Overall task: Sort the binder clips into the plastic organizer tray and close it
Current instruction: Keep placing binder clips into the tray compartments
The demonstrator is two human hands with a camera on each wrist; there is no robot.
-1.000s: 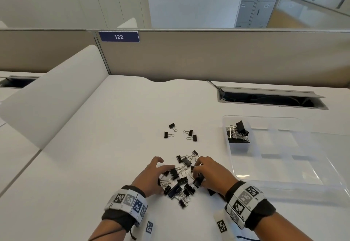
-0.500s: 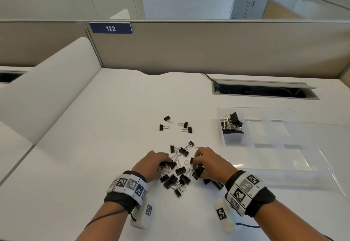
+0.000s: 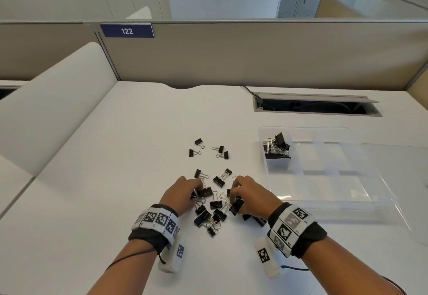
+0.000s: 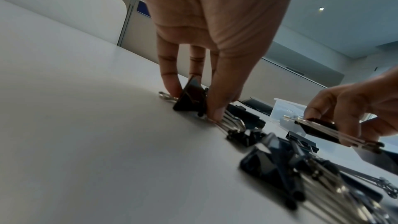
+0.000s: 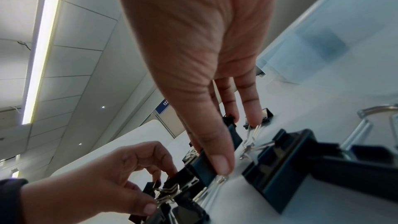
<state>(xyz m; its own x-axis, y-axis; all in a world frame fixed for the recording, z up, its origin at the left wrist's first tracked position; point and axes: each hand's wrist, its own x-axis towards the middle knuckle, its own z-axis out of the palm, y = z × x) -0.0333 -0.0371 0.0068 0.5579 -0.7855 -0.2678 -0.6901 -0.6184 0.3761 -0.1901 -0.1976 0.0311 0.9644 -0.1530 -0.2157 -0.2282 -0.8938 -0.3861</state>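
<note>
A: How far along is the sorting, in your opinion?

B: Not far, I think. The plastic organizer tray stands open on the worktop, and only its far-left compartment holds some binder clips. The other compartments look empty, as much as the clear plastic lets me see. The lid lies open on the side of the tray away from the pile.

A: And the rest of the clips?

B: Most of them are in a loose pile just beside the tray, on its near-left side, between the two hands. Four small clips lie apart, on the far side of the pile from the person.

A: What do the hands do?

B: The left hand pinches one black clip with thumb and fingers; the clip rests on the worktop at the edge of the pile. The right hand grasps another black clip between thumb and fingers, slightly above the pile, as the left wrist view shows.

A: So what is left?

B: Nearly all. I judge that the pile and the four small clips must go into the compartments, and then the lid must be closed.
</note>
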